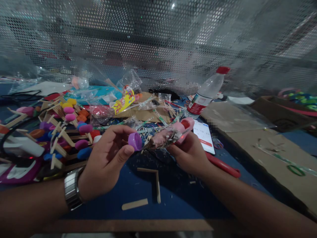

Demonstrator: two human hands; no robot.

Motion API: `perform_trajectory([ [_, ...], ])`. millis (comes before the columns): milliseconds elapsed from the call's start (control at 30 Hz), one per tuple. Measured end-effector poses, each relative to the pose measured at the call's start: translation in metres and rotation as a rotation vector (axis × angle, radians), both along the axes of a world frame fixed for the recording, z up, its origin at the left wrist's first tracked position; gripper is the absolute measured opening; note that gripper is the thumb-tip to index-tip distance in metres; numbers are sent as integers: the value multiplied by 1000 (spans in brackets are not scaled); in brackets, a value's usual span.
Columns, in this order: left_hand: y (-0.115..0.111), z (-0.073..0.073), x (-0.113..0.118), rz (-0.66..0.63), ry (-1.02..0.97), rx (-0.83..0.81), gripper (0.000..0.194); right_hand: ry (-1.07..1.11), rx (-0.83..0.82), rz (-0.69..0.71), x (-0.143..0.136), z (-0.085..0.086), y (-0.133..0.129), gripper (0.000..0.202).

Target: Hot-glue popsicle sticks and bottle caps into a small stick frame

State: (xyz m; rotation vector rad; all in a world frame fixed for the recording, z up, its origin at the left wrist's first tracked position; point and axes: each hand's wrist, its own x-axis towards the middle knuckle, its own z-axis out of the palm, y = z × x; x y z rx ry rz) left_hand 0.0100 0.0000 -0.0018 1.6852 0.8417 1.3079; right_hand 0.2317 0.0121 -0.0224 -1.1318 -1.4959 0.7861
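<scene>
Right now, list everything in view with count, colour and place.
cap: one, purple, centre
glue gun: one, pink, centre
discs on sticks: many, multicoloured, left
sticks: three, tan, front
bottle: one, clear, rear
phone: one, white screen, right
tool handle: one, red, right
cardboard: several, brown, right
wrappers: several, mostly clear, rear
perforated screen: one, grey, background
table: one, blue, underneath
watch: one, silver, lower left
left hand: one, holding cap
right hand: one, holding glue gun
</scene>
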Motion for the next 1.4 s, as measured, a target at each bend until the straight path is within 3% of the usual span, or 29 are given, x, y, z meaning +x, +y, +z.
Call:
perform_trajectory([
  [1400, -1, 1, -2, -4, 53, 101, 38, -8, 21, -24, -2, 4, 1, 9],
])
